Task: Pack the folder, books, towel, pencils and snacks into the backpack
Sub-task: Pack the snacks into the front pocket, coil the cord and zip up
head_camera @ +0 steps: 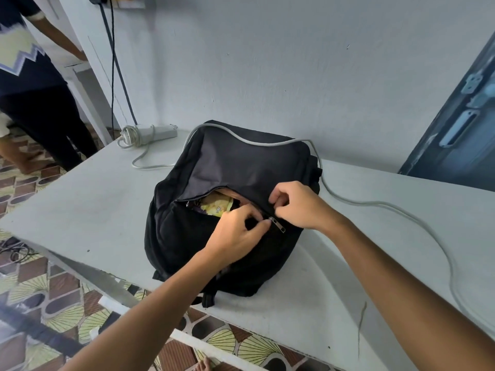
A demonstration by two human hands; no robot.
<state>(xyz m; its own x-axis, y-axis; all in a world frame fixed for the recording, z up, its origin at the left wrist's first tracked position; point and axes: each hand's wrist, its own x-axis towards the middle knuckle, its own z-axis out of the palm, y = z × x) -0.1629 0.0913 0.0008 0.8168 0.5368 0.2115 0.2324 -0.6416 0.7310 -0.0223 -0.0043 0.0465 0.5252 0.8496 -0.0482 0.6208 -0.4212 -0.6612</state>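
A black backpack (227, 167) lies on the white table (88, 199), its main opening partly unzipped. Through the gap a yellow snack packet (217, 207) shows, with something dark beside it; the other contents are hidden. My left hand (235, 234) pinches the backpack's lower edge of the opening, fingertips by the metal zipper pull (277, 224). My right hand (297, 204) pinches the fabric of the upper flap just above the zipper slider.
A grey cable (396, 210) runs over the backpack's far end and across the table's right side. A white power strip (150, 133) lies at the back left. Another person (32, 84) stands at the left. A dark door (455, 135) is at the right.
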